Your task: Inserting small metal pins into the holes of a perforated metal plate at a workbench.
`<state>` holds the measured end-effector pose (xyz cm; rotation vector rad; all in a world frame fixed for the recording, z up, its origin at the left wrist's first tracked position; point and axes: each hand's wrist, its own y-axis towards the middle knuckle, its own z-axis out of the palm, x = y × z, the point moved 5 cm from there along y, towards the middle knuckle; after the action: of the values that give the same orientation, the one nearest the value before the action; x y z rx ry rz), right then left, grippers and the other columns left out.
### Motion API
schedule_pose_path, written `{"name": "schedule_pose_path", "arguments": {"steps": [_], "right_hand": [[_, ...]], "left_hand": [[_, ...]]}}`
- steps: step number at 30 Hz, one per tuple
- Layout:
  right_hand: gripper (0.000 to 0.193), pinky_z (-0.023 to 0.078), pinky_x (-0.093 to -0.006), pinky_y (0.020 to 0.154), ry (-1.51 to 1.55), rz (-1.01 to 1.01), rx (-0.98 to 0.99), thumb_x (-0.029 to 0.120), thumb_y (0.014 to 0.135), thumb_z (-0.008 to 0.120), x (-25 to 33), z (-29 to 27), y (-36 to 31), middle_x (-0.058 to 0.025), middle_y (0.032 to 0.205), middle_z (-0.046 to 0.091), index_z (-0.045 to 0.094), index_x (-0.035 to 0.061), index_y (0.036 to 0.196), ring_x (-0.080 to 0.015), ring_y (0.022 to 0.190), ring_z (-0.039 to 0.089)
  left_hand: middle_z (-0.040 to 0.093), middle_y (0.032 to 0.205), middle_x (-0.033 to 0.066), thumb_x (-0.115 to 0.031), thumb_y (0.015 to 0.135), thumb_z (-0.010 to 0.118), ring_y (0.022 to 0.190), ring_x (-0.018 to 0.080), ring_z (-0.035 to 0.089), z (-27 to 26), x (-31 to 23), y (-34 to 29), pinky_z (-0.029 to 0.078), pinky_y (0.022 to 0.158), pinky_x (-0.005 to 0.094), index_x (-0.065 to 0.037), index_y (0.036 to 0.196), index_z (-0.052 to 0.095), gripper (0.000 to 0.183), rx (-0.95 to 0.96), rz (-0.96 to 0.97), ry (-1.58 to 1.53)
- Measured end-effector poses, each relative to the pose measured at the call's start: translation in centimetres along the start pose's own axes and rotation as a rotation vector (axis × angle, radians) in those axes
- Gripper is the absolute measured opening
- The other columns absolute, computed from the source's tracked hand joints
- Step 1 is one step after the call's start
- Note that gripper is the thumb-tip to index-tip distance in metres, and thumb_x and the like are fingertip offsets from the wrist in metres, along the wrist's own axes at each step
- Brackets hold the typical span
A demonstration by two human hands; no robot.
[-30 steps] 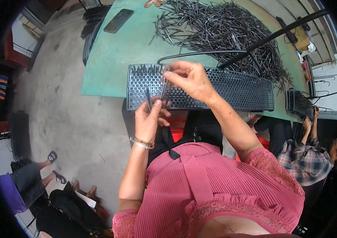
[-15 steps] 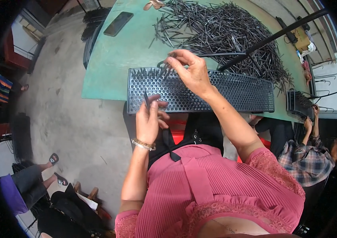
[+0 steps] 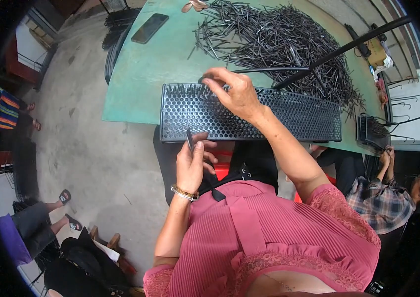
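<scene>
1. Our left hand (image 3: 190, 166), pinching a dark rod (image 3: 189, 138), has dropped to the perforated tray's (image 3: 274, 119) near edge.
2. Right hand (image 3: 237, 96): far edge; we can't tell its grip.
3. We're likely inserting rods; next needs hole alignment.

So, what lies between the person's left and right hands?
The holed face of the black perforated tray, seen in the head view: the left hand is by its near edge, the right hand toward its far edge.

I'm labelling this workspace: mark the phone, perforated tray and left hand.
Phone (image 3: 150, 28): head view, middle of its upper face.
Perforated tray (image 3: 306, 116): head view, bare holed right part.
Left hand (image 3: 189, 167): head view, middle of the hand.
</scene>
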<state>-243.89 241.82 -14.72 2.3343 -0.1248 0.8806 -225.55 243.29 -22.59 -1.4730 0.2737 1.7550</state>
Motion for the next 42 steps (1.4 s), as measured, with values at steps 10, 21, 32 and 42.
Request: {"name": "schedule_pose_path", "arguments": {"steps": [10, 21, 32, 42], "right_hand": [[0.015, 0.050, -0.0290, 0.058, -0.015, -0.179, 0.030, 0.005, 0.079, 0.065, -0.1, 0.1, -0.1, -0.0102, 0.086, 0.066, 0.062, 0.0007, 0.093, -0.0204, 0.070, 0.065], [0.017, 0.050, -0.0312, 0.061, 0.007, -0.219, -0.020, 0.002, 0.076, 0.067, 0.9, 0.1, -0.7, -0.0118, 0.085, 0.065, 0.061, 0.0001, 0.092, -0.0237, 0.071, 0.064], [0.018, 0.051, -0.0291, 0.064, 0.083, -0.001, 0.035, 0.004, 0.081, 0.063, -0.5, 1.1, -1.2, -0.0115, 0.088, 0.066, 0.062, 0.0006, 0.099, -0.0213, 0.076, 0.066], [0.019, 0.051, -0.0353, 0.070, -0.019, -0.206, 0.002, 0.005, 0.079, 0.062, 0.0, 1.9, -0.8, -0.0126, 0.088, 0.065, 0.063, 0.0012, 0.098, -0.0276, 0.080, 0.063]], "left_hand": [[0.061, 0.094, 0.0136, -0.020, 0.098, 0.039, 0.064, 0.0127, 0.059, -0.1, 0.3, 0.0, 0.050, 0.045, 0.0222, 0.004, 0.118, 0.046, 0.032, 0.018, -0.005, 0.008], [0.061, 0.094, 0.0135, -0.019, 0.097, 0.040, 0.064, 0.0125, 0.059, 0.0, 0.1, -0.1, 0.050, 0.046, 0.0218, 0.005, 0.118, 0.046, 0.032, 0.020, 0.003, 0.007], [0.061, 0.095, 0.0135, -0.017, 0.097, 0.039, 0.065, 0.0124, 0.059, 0.2, 0.0, -0.4, 0.050, 0.047, 0.0219, 0.005, 0.117, 0.046, 0.031, 0.034, -0.020, 0.020], [0.062, 0.096, 0.0131, -0.019, 0.097, 0.041, 0.066, 0.0121, 0.059, 1.3, 0.7, -0.6, 0.051, 0.046, 0.0224, 0.003, 0.117, 0.048, 0.030, 0.089, -0.058, 0.009]]}}
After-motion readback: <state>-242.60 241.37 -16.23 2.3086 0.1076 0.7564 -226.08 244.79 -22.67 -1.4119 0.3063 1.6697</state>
